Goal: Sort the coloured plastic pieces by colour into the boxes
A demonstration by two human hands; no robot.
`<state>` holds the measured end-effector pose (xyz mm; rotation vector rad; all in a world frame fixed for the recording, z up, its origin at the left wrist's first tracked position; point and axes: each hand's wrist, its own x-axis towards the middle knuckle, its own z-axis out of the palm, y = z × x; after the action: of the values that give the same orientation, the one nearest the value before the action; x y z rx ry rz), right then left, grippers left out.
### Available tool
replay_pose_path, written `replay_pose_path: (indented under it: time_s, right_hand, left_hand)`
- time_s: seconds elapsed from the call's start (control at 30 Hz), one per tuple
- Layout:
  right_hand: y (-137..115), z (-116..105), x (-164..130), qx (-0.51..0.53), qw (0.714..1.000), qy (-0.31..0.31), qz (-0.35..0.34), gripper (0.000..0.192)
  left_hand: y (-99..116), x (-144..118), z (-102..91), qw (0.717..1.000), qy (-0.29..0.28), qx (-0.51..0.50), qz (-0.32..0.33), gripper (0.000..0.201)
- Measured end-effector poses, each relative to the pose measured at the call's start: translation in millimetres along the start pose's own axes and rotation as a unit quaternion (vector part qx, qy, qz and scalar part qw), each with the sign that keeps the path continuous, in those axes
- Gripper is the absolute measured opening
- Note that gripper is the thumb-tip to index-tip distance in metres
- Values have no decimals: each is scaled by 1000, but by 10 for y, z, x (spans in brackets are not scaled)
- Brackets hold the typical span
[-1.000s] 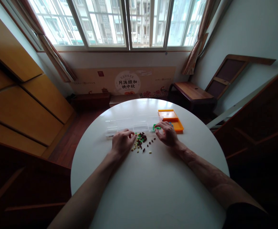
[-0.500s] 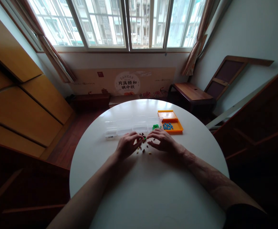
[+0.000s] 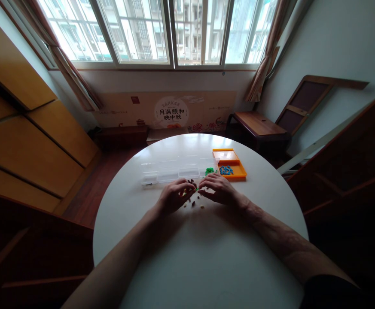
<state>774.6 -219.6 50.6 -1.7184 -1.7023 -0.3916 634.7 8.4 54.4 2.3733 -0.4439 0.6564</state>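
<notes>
Both hands rest on the round white table (image 3: 206, 257), toward its far edge, over a scatter of small beads (image 3: 193, 201). The left hand (image 3: 174, 197) and right hand (image 3: 217, 191) curl with fingertips nearly meeting; whether either pinches a bead I cannot tell. Just behind them lie a clear compartment box (image 3: 174, 171) and an orange tray (image 3: 230, 165).

1. Window (image 3: 174, 30), top centre of frame: white frames, metal grille, building facades beyond.
2. Curtains (image 3: 74, 77), brownish, drawn aside at both window edges.
3. Printed board (image 3: 171, 112) leaning against the wall below the sill; round emblem with Chinese characters.
4. Wooden cabinets (image 3: 29, 146), yellow-brown, left side of frame.
5. Low wooden bench (image 3: 258, 123), right of centre, against the wall.
6. Framed wooden panel (image 3: 306, 101) leaning on the right wall, just beside the bench.
7. Dark wooden furniture (image 3: 355, 171), right edge; detail too dim to tell.
</notes>
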Motion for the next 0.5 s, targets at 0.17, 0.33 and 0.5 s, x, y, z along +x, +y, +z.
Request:
replay_pose_path:
  time_s: [0.17, 0.33, 0.5]
  right_hand:
    - [-1, -3, -8, -3, 1000, -12, 8, 9]
    - [7, -11, -7, -9, 1000, -8, -2, 9]
    - [12, -10, -16, 1, 1000, 8, 3, 7]
  left_hand:
    - [0, 2, -4, 1000, -3, -1, -3, 22]
    - [10, 10, 3, 1000, 1, -9, 4, 22]
    - [53, 27, -57, 1000, -3, 11, -19, 22]
